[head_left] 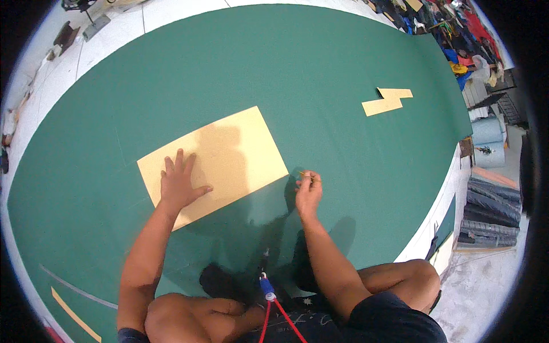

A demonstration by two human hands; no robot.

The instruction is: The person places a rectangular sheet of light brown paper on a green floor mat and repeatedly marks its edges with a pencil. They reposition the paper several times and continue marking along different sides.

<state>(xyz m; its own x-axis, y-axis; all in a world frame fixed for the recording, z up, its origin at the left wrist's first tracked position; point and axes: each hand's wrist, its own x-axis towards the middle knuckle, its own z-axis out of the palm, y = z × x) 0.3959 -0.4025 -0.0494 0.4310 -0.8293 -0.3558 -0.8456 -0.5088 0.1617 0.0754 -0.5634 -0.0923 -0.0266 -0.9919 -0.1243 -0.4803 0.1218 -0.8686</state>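
A tan rectangular sheet (pixel 226 140), like card or board, lies at a slant on the green surface. My left hand (pixel 180 183) rests palm down near its left end, fingers spread. Just off the sheet's right corner, my right hand (pixel 309 191) has its fingers curled together around a thin yellow stick-like thing (pixel 302 173). Most of that thing is hidden by the fingers, so its kind cannot be made out. Shadows of my head and arms fall across the sheet and the green surface.
A zigzag tan offcut (pixel 383 104) lies farther off at the right. At the lower left are a tan strip (pixel 74 314) and a grey curved strip (pixel 77 288). Heaped coloured cloth (pixel 452 34) and stacked dark rolls (pixel 492 211) stand beyond the green surface (pixel 343 63).
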